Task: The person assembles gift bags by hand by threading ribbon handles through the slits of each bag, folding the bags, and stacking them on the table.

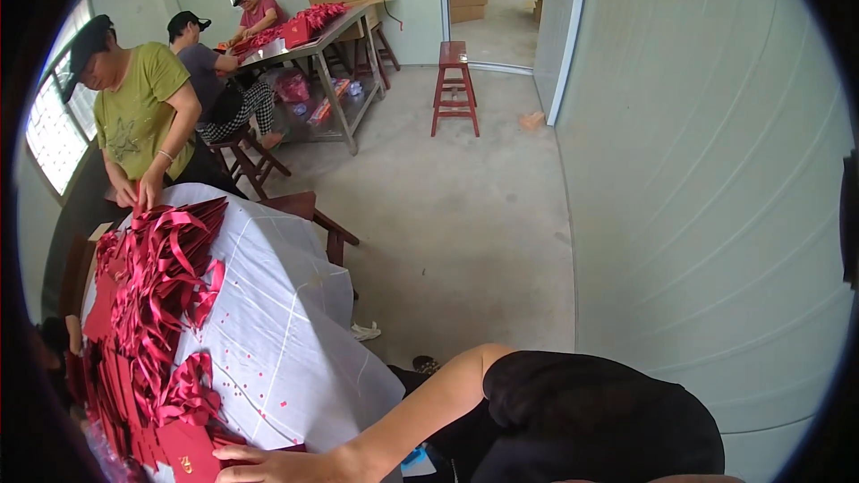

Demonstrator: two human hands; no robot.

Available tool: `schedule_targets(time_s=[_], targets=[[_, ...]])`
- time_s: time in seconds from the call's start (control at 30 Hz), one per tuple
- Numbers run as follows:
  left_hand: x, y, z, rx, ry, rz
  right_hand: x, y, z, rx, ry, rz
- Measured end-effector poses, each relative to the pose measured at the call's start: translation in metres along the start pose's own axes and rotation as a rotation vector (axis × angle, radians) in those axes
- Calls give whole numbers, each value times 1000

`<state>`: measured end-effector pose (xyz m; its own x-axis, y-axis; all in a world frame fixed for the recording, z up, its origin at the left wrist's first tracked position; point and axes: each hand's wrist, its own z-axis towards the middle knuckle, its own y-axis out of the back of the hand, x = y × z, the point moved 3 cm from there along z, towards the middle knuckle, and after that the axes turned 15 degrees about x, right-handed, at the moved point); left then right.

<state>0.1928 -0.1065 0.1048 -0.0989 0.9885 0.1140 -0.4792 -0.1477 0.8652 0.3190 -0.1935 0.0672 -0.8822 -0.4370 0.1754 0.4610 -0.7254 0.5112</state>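
Observation:
At the lower left, my right hand (282, 466) reaches in from a black sleeve across the table's near edge. Its fingers lie over the right edge of a red paper gift bag (183, 449) with a gold emblem, and seem to grip it; the lower part of the hand is cut off by the picture's edge. Beside that bag, several flat red bags stand packed in a row (112, 380), with shiny red ribbons (165, 277) heaped over them. My left hand is out of view.
A white cloth (277, 304) sprinkled with red bits covers the table. Across it, a co-worker in a green shirt (143, 98) handles red ribbon. Two more people sit at a metal table (331, 40). A red stool (455, 80) stands near the open door (562, 36).

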Motion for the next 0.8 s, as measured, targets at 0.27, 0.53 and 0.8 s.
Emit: schedule_targets(time_s=[0.27,0.53,0.8], targets=[[1,23,-15,302,212,-437,-5,6,-6,-44,-40,53],[61,24,-75,-175,464,-399,-108,18,12,185,-448,286],[60,24,-87,-284,679,-465,-163,-54,-4,624,-301,-129]])
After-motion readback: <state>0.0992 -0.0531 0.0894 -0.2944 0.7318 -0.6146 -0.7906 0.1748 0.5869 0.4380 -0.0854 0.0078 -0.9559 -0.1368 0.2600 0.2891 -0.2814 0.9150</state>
